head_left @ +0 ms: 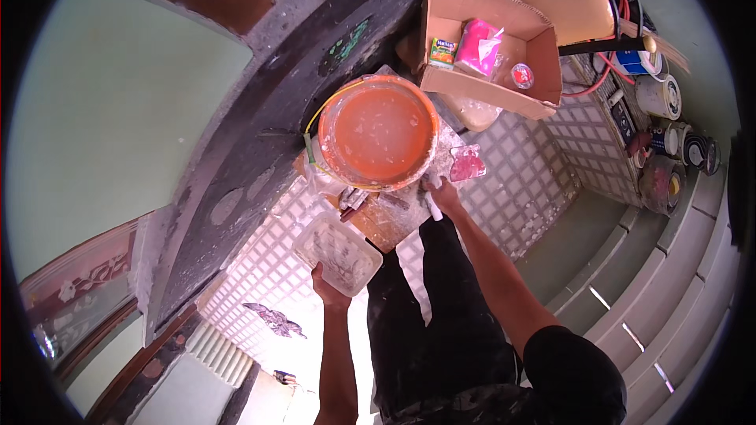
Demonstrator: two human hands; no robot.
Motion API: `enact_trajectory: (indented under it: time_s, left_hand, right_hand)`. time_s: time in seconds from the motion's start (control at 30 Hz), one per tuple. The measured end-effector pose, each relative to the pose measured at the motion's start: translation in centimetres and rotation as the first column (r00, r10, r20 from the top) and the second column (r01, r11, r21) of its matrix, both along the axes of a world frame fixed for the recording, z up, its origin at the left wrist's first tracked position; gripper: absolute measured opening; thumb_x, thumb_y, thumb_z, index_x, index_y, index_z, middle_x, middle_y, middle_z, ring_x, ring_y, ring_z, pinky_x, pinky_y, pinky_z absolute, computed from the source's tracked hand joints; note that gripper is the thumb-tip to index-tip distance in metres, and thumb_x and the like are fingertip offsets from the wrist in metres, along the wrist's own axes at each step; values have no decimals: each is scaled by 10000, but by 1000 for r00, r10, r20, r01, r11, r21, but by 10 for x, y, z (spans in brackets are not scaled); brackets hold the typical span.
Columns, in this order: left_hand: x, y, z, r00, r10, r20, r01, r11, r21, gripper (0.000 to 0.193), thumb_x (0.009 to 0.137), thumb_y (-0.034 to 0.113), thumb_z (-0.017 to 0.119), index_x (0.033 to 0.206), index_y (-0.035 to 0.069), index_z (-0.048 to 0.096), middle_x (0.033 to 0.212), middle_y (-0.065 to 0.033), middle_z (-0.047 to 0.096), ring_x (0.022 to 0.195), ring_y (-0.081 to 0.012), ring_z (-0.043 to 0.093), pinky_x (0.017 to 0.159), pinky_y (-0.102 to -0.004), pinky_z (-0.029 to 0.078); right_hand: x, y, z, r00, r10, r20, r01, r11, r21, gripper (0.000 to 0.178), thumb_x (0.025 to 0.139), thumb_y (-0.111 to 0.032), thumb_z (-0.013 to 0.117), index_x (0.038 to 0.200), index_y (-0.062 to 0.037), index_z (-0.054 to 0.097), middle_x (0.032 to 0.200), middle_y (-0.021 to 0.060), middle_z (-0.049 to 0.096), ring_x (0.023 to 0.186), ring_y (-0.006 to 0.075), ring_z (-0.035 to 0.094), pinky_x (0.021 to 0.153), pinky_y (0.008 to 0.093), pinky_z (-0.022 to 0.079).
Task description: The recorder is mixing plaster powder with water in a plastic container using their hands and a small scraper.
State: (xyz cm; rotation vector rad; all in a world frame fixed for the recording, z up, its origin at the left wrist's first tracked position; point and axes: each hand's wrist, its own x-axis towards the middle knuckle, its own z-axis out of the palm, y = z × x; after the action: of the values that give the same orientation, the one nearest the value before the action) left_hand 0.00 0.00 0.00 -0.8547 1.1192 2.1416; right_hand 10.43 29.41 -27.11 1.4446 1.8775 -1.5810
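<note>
Plastic tub was at the near-left side of the orange bucket, gripped by the left hand. The right hand, near-right of the bucket, held an unclear white object. The tub seemed already used, only whitish smears being left.

The right hand extends beyond the left hand.

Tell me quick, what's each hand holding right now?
Left hand: closed, holding the plastic tub.
Right hand: looks closed on a white stick; what kind of thing it is can't be told.
</note>
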Motion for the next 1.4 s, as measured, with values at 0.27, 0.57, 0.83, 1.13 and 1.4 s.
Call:
enact_trajectory:
  time_s: [0.27,0.57,0.83,1.13,1.4]
  left_hand:
    - [-17,22,-45,999,-27,-17,29,992,125,717,761,338,643,1358,49,372,1283,-99,500,1183,-291,473,996,-420,388]
    - [-18,57,-58,996,-36,-78,42,996,78,768,759,361,645,1382,41,329,1307,-100,474,1199,-286,455,1009,-412,370]
    - [-33,51,-58,987,-55,-150,61,998,33,770,787,426,592,1397,45,318,1326,-114,463,1201,-298,463,1005,-434,393]
    - [-114,141,-73,957,-74,-281,68,997,-30,611,883,205,537,1417,77,269,1388,-106,388,1266,-271,399,1055,-435,331]
    - [-146,220,-102,897,-93,-431,62,994,-84,692,951,190,503,1482,209,59,1484,-78,249,1322,-245,323,1071,-406,307]
  right_hand:
    - [-102,45,192,867,207,-452,-36,933,359,181,864,-205,569,932,-37,562,759,88,623,634,215,611,590,360,502]
    - [-202,31,39,818,547,-178,-374,741,558,170,878,-102,481,1006,-43,578,721,105,640,629,204,633,560,319,493]
    - [-213,0,119,855,495,-157,-315,734,601,333,755,-85,636,1082,-149,638,973,105,630,956,278,600,880,452,411]
    - [-175,46,149,797,439,-414,-86,762,642,405,747,-6,611,1137,-111,596,1162,106,573,1123,243,530,1013,397,317]
    - [-170,57,206,779,-216,-589,172,976,-129,384,933,-357,549,1083,-5,573,931,68,625,803,127,575,706,266,495]
